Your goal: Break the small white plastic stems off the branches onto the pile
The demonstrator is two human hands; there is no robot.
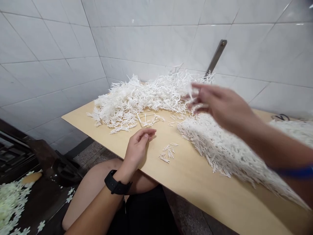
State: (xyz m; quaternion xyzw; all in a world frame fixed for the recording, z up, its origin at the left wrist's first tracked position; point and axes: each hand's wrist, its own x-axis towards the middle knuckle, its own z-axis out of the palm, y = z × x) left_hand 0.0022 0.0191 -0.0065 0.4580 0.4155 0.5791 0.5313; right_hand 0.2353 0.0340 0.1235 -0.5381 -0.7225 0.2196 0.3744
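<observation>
My left hand point(137, 146) rests at the near edge of the wooden board, its fingers stretched out to the right and nothing visible in them. Just right of its fingertips lies a small group of short white stamen-like sticks point(168, 151). My right hand point(215, 99), smeared by motion, is raised above the right end of a tangled heap of white branched plastic strands point(146, 94). White shows beside its fingertips, but I cannot tell whether that is a held strand or the heap behind. Under my right forearm spreads a thick pile of loose white sticks point(220, 147).
The board point(195, 186) meets a tiled wall point(156, 42), where a metal bar point(216, 57) stands tilted. A dark cord loop point(281, 117) lies at the back right. Pale flower-shaped pieces point(12, 202) cover a dark surface at lower left, near a dark wooden chair point(46, 160).
</observation>
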